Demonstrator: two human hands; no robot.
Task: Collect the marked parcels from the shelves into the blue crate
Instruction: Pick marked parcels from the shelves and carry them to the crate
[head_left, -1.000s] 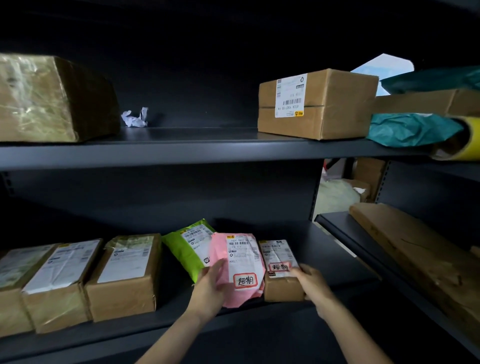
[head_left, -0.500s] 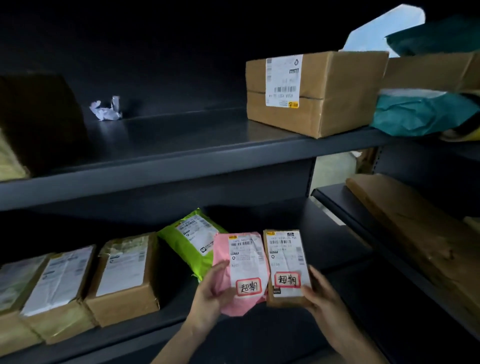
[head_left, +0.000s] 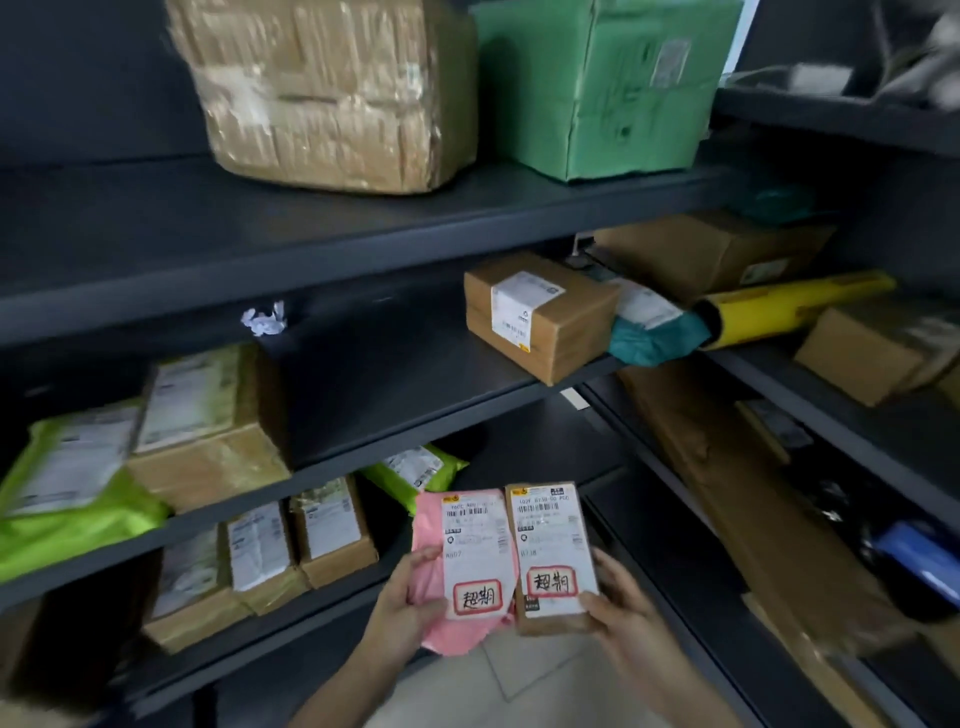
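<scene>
My left hand (head_left: 402, 610) grips a pink mailer bag (head_left: 434, 535) whose white label carries a red-framed mark. Beside it, touching, my right hand (head_left: 621, 613) grips a small brown box (head_left: 550, 545) with the same red-framed mark on its label. Both parcels are held off the shelf, in front of the lowest visible shelf (head_left: 270, 654), above the pale floor. The blue crate is not in view.
Dark shelving fills the view. Several brown boxes (head_left: 332, 530) and a green mailer (head_left: 415, 470) sit on the low shelf; a labelled box (head_left: 535, 317), crumpled paper (head_left: 265, 319) and a yellow tube (head_left: 789, 306) on the middle one. A long cardboard piece (head_left: 727, 483) leans at right.
Both hands have lifted the pink mailer and the small box off the low shelf and drawn them back toward me. The camera has pulled back and tilted, showing more shelves.
</scene>
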